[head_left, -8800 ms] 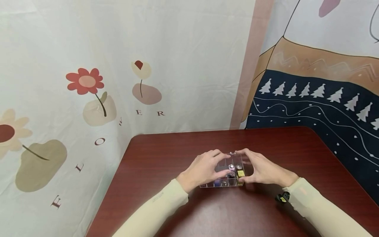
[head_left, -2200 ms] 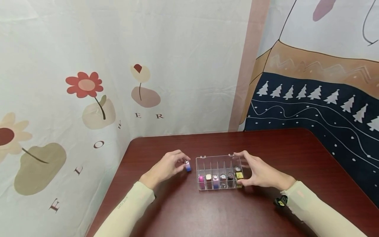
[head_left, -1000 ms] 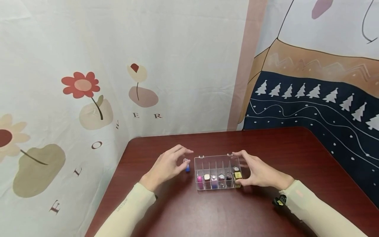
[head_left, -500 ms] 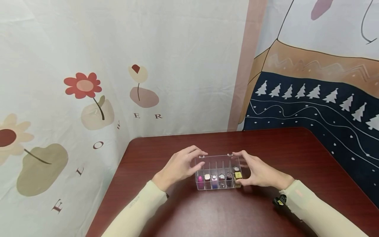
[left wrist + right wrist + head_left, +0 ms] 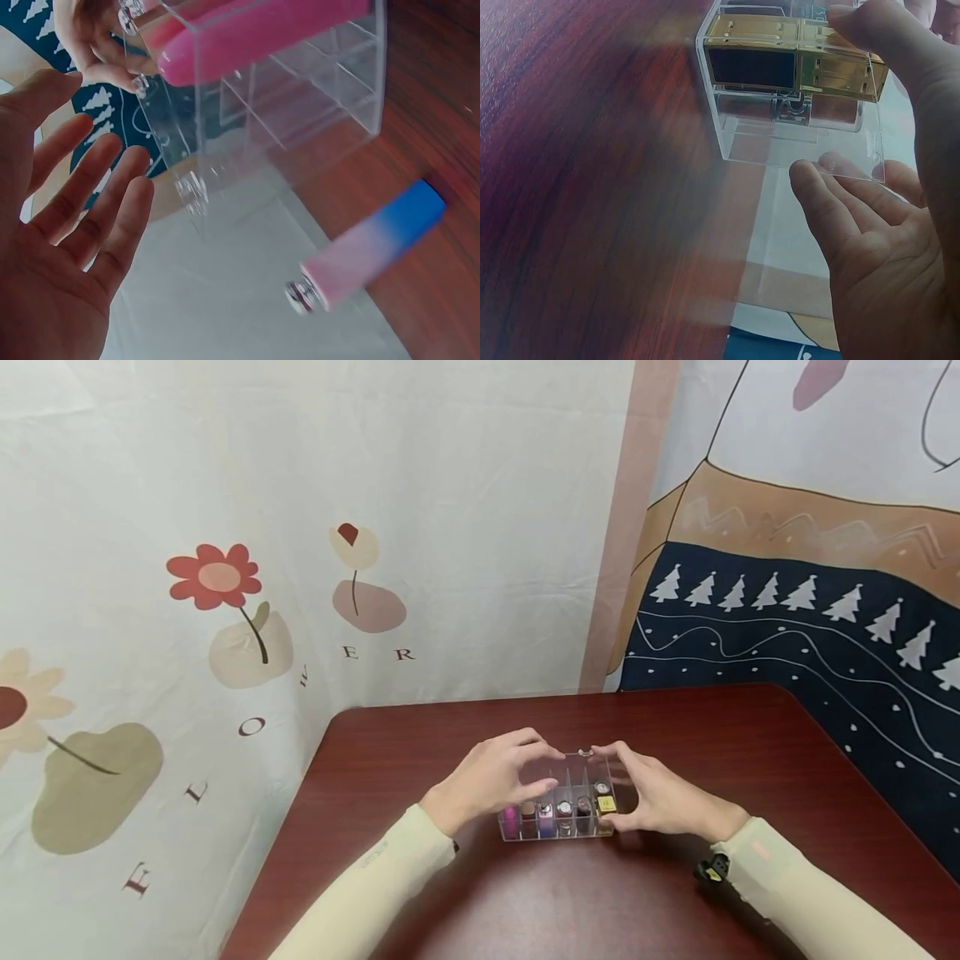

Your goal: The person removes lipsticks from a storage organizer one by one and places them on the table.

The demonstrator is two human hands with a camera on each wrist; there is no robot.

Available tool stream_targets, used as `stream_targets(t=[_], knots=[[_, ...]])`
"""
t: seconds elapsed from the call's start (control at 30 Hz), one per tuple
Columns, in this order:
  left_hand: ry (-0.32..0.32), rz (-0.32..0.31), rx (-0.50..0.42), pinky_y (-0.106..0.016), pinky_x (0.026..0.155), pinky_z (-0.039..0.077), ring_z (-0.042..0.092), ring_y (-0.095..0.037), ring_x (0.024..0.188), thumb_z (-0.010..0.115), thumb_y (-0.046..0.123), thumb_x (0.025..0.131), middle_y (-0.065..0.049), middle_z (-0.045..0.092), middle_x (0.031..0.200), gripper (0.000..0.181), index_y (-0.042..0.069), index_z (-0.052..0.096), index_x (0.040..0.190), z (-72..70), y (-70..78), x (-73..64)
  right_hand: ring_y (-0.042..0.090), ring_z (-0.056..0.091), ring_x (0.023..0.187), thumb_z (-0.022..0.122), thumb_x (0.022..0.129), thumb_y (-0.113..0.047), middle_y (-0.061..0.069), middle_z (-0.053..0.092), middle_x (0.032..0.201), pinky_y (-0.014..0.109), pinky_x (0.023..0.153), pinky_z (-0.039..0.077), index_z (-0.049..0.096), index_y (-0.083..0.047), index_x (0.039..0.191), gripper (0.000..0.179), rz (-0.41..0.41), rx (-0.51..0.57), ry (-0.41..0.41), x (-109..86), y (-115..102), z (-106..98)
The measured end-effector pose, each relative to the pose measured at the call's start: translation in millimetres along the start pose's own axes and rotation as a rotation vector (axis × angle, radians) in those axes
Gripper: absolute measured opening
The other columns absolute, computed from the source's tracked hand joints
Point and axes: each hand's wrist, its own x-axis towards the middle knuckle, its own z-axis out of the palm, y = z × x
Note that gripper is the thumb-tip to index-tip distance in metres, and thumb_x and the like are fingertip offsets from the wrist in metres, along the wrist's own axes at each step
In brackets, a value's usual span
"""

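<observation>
A clear acrylic lipstick organizer point(image 5: 576, 772) stands on the table, several lipsticks in its front row. At its left end is a pink lipstick point(image 5: 511, 818); a gold and black one point(image 5: 754, 64) is at the right end. My right hand point(image 5: 667, 789) grips the organizer's right side, thumb at the front and fingers behind. My left hand point(image 5: 491, 781) is over the organizer's left half, fingers spread, holding nothing. The left wrist view shows a pink-to-blue lipstick point(image 5: 367, 247) with a silver end, on the table beside the organizer; the left hand hides it in the head view.
The dark red wooden table point(image 5: 555, 902) reaches back to a printed cloth wall point(image 5: 480, 527). A navy cloth with white trees point(image 5: 802, 610) hangs along the right side. Silver hinges point(image 5: 585, 752) stick up at the organizer's back edge.
My left hand has let go of the pink-to-blue lipstick left of the organizer and moved right, over the organizer. My right hand keeps its grip on the organizer's right side.
</observation>
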Motion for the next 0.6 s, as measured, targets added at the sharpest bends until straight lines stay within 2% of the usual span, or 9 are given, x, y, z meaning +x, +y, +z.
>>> stream_targets(t=[0.17, 0.37, 0.6], knots=[[-0.027, 0.004, -0.042, -0.032, 0.095, 0.069, 0.081, -0.013, 0.102, 0.092, 0.031, 0.103, 0.001, 0.082, 0.124, 0.034, 0.02, 0.086, 0.134, 5.4, 4.7, 13.1, 0.039, 0.076, 0.142, 0.106, 0.086, -0.021, 0.02, 0.069, 0.16, 0.054, 0.114, 0.065, 0.048, -0.008, 0.158, 0.094, -0.036, 0.006, 0.009, 0.6, 1.1, 0.3], [-0.068, 0.013, -0.041, -0.033, 0.095, 0.069, 0.082, -0.017, 0.1, 0.092, 0.032, 0.102, -0.001, 0.085, 0.125, 0.037, 0.018, 0.086, 0.137, 13.1, 10.5, 26.6, 0.041, 0.079, 0.137, 0.106, 0.087, -0.025, 0.022, 0.067, 0.162, 0.055, 0.111, 0.066, 0.048, -0.008, 0.155, 0.091, -0.066, -0.028, 0.021, 0.7, 3.3, -0.1], [-0.132, -0.019, -0.042, -0.03, 0.1, 0.068, 0.085, -0.019, 0.108, 0.091, 0.032, 0.103, 0.0, 0.086, 0.127, 0.037, 0.018, 0.086, 0.137, 19.8, 18.9, 39.1, 0.037, 0.079, 0.139, 0.105, 0.088, -0.029, 0.017, 0.068, 0.161, 0.053, 0.113, 0.066, 0.047, -0.014, 0.158, 0.092, -0.024, -0.033, -0.003, 0.0, 2.6, -1.5]])
